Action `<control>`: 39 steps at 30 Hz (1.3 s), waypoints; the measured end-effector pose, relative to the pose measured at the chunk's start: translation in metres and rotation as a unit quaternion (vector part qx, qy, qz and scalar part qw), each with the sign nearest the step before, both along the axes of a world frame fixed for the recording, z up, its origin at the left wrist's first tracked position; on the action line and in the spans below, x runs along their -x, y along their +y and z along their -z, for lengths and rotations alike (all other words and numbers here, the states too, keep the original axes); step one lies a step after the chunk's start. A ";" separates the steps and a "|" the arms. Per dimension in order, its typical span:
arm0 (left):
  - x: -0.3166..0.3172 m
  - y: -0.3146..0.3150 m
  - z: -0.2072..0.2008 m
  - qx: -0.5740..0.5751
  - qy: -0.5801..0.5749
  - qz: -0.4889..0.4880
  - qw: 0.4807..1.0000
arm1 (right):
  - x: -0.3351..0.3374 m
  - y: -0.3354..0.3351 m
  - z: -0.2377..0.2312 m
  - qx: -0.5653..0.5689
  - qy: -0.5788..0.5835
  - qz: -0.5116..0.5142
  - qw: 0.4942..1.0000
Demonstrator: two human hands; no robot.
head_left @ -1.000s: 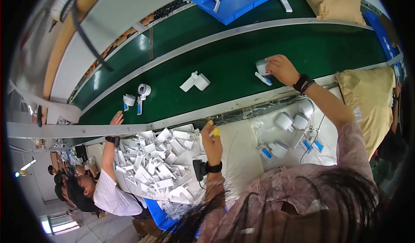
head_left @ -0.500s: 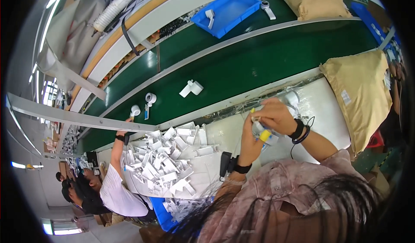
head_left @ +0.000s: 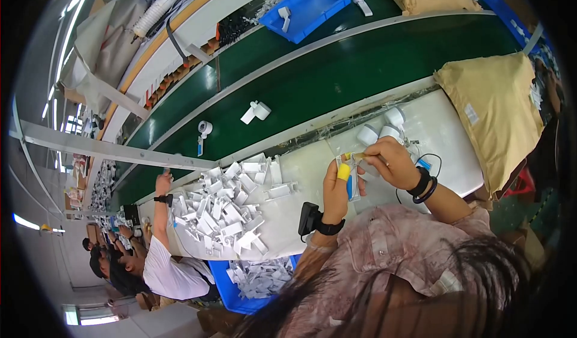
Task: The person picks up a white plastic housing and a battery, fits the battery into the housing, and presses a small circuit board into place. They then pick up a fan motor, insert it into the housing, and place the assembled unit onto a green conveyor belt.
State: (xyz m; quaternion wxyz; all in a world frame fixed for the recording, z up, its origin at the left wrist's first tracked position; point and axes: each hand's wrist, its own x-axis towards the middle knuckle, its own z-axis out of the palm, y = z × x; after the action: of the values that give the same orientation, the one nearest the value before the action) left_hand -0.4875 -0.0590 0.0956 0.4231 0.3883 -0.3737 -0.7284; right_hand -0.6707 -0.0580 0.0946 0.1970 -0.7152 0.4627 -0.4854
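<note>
My left hand [head_left: 336, 190] holds upright a small white plastic part with a blue strip [head_left: 350, 186], most of it hidden by the fingers. A yellow wrap [head_left: 343, 171] shows at that hand's thumb. At the part's upper end my right hand [head_left: 390, 162] pinches a small yellowish-brown piece [head_left: 359, 156] too small to name. Just beyond my right hand, several white round plastic heads [head_left: 395, 116] stand on the pale worktop [head_left: 312, 187]. A thin black cable [head_left: 440, 165] curves beside my right wrist.
A heap of white plastic parts [head_left: 225, 208] covers the worktop's left, above a blue bin [head_left: 231, 296]. Beyond runs a green conveyor [head_left: 324, 91] carrying white devices [head_left: 257, 110]. A blue tray [head_left: 306, 16] lies farther back. A brown paper sack [head_left: 493, 115] stands right; a co-worker [head_left: 171, 269] sits left.
My hands have drawn apart slightly, uncovering the blue strip and the white heads behind. The co-worker's hand has withdrawn from the belt, and a white device near it is no longer seen there.
</note>
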 end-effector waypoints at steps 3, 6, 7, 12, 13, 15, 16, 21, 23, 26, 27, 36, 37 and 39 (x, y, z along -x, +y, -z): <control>0.000 0.005 -0.002 0.016 -0.012 0.009 1.000 | 0.001 0.004 0.001 0.048 -0.005 -0.018 0.999; -0.003 0.006 0.001 0.043 -0.006 0.015 0.999 | -0.001 0.009 -0.003 0.066 -0.007 -0.037 0.997; -0.003 0.008 0.002 0.059 -0.003 0.020 0.998 | -0.003 0.011 -0.004 0.060 -0.009 -0.036 0.997; -0.001 0.011 -0.002 0.107 -0.042 0.031 0.993 | -0.009 0.015 -0.003 0.074 -0.010 -0.021 0.997; 0.000 0.011 -0.002 0.118 -0.054 0.026 0.991 | -0.008 0.015 -0.003 0.079 -0.006 -0.025 0.997; 0.000 0.013 -0.003 0.116 -0.051 0.031 0.991 | -0.008 0.015 -0.002 0.078 -0.006 -0.022 0.997; 0.000 0.014 -0.003 0.117 -0.049 0.035 0.991 | -0.008 0.015 -0.003 0.079 -0.006 -0.020 0.997; 0.001 0.014 -0.005 0.124 -0.064 0.058 0.988 | -0.008 0.016 -0.004 0.071 -0.003 -0.006 0.997; 0.002 0.015 -0.006 0.130 -0.071 0.052 0.988 | -0.008 0.016 -0.003 0.069 -0.008 -0.003 0.998; 0.002 0.015 -0.010 0.126 -0.080 0.052 0.987 | -0.008 0.016 -0.001 0.074 -0.003 -0.009 0.997; 0.002 0.016 -0.010 0.124 -0.080 0.052 0.988 | -0.008 0.016 0.000 0.075 -0.004 -0.007 0.997; 0.001 0.018 -0.006 0.142 -0.099 0.043 0.984 | -0.011 0.016 -0.002 0.075 0.007 0.001 0.997; 0.000 0.017 -0.005 0.159 -0.089 0.042 0.982 | -0.010 0.016 -0.002 0.077 0.014 0.000 0.997; 0.000 0.017 0.000 0.174 -0.078 0.041 0.981 | -0.009 0.017 -0.002 0.075 0.018 0.001 0.997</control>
State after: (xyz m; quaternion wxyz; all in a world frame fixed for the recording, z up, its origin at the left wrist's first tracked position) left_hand -0.4872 -0.0425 0.0951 0.4238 0.3490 -0.5422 -0.6361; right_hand -0.6616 -0.0414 0.0967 0.1341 -0.7360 0.4294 -0.5058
